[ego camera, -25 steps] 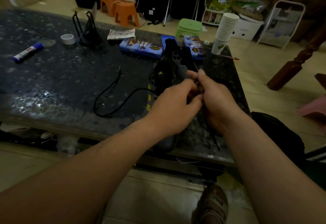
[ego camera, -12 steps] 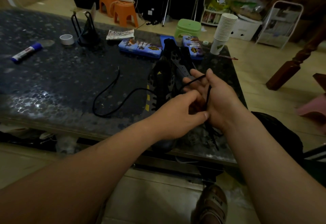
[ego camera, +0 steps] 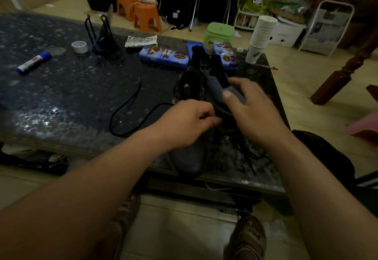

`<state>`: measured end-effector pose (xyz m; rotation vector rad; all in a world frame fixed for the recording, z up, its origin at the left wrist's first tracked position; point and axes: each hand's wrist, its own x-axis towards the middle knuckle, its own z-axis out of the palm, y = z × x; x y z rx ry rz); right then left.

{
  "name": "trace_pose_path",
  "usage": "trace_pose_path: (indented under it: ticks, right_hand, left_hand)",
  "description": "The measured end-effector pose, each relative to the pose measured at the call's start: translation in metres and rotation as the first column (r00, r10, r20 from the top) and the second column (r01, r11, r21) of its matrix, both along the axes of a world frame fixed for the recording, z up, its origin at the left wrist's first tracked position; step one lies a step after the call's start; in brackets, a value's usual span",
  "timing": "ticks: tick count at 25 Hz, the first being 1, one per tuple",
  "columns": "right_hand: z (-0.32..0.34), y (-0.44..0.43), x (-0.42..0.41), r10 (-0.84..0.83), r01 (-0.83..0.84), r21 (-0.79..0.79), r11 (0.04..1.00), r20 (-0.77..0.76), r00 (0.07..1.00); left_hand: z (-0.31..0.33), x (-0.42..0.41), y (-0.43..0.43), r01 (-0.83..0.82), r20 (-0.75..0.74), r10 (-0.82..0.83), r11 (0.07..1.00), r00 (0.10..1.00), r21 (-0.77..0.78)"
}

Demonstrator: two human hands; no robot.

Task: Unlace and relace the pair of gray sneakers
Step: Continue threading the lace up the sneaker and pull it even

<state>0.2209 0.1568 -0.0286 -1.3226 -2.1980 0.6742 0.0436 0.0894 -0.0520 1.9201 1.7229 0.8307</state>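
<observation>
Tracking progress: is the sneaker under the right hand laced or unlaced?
Unlaced where visible: the gray sneaker shows empty eyelets along its strip, and a black shoelace lies loose on the table.

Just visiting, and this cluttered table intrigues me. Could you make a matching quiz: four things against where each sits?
Things: 1 blue-capped marker; 2 paper cups; 3 loose black lace; 4 green stool.
Places: a floor beyond the table; b table's far right corner; c table's left side; d just left of the sneakers.
Pairs: 1-c, 2-b, 3-d, 4-a.
</observation>
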Motion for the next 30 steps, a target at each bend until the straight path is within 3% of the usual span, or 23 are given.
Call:
trace_pose_path:
  ticks: [1, 2, 3, 5, 7, 10, 13, 15, 16, 19, 21, 23, 25, 27, 30]
  right_hand:
    - [0.006, -0.008, -0.009, 0.087, -0.107, -0.125, 0.986, -0.154, 0.984]
    - [0.004, -0.011, -0.017, 0.13, -0.181, -0.251, 0.951, -0.206, 0.97]
    - [0.0, -0.012, -0.021, 0.172, -0.213, -0.294, 0.932, -0.16, 0.972]
    - [-0.008, -0.006, -0.02, 0.198, -0.2, -0.211, 0.957, -0.031, 0.98]
    - [-0.009, 0.003, -0.018, 0.162, -0.179, -0.223, 0.958, -0.092, 0.982]
    - [-0.009, 0.006, -0.029, 0.228, -0.283, -0.297, 0.912, -0.207, 0.952]
    - [-0.013, 0.01, -0.044, 0.189, -0.241, -0.202, 0.949, -0.246, 0.951]
    - [-0.011, 0.019, -0.048, 0.031, -0.118, -0.21, 0.971, -0.374, 0.927]
    - [-0.012, 0.023, -0.049, -0.036, -0.07, -0.23, 0.971, -0.427, 0.904]
    - [-0.02, 0.033, -0.053, -0.064, -0.098, -0.303, 0.948, -0.482, 0.874]
    - [-0.024, 0.036, -0.058, -0.045, -0.131, -0.338, 0.932, -0.466, 0.883]
    - [-0.027, 0.04, -0.061, -0.069, -0.123, -0.367, 0.922, -0.468, 0.881]
    - [-0.03, 0.042, -0.061, -0.091, -0.108, -0.373, 0.921, -0.477, 0.874]
    - [-0.03, 0.042, -0.06, -0.101, -0.101, -0.375, 0.922, -0.483, 0.87]
    - [-0.029, 0.04, -0.063, -0.095, -0.082, -0.354, 0.932, -0.454, 0.886]
  left_hand:
    - [-0.003, 0.003, 0.001, 0.023, 0.002, -0.023, 1.0, 1.0, 0.009]
    - [-0.004, 0.004, 0.003, 0.027, 0.007, -0.027, 1.0, 1.0, 0.011]
    - [-0.005, 0.0, 0.005, 0.018, 0.018, -0.018, 1.0, 1.0, -0.002]
    - [-0.001, -0.016, 0.006, -0.008, 0.104, 0.016, 0.997, 0.994, -0.078]
    - [0.004, -0.03, 0.003, -0.019, 0.209, 0.042, 0.994, 0.977, -0.109]
    - [0.013, -0.032, 0.004, -0.02, 0.196, 0.033, 0.997, 0.98, -0.07]
    - [0.015, -0.037, 0.019, -0.132, 0.202, 0.128, 0.991, 0.971, 0.005]
    - [0.012, -0.052, 0.032, -0.278, 0.114, 0.268, 0.957, 0.957, 0.082]
    - [0.01, -0.059, 0.039, -0.309, -0.005, 0.31, 0.947, 0.951, 0.084]
    - [0.003, -0.065, 0.051, -0.332, -0.35, 0.278, 0.937, 0.895, -0.105]
    - [0.004, -0.064, 0.057, -0.356, -0.42, 0.246, 0.911, 0.874, -0.208]
    - [0.009, -0.067, 0.06, -0.308, -0.348, 0.237, 0.937, 0.907, -0.166]
    - [0.016, -0.072, 0.058, -0.188, -0.114, 0.182, 0.981, 0.977, -0.045]
    - [0.018, -0.073, 0.055, -0.088, 0.138, 0.096, 0.994, 0.986, -0.061]
    - [0.011, -0.075, 0.056, -0.031, 0.182, 0.06, 0.987, 0.981, -0.159]
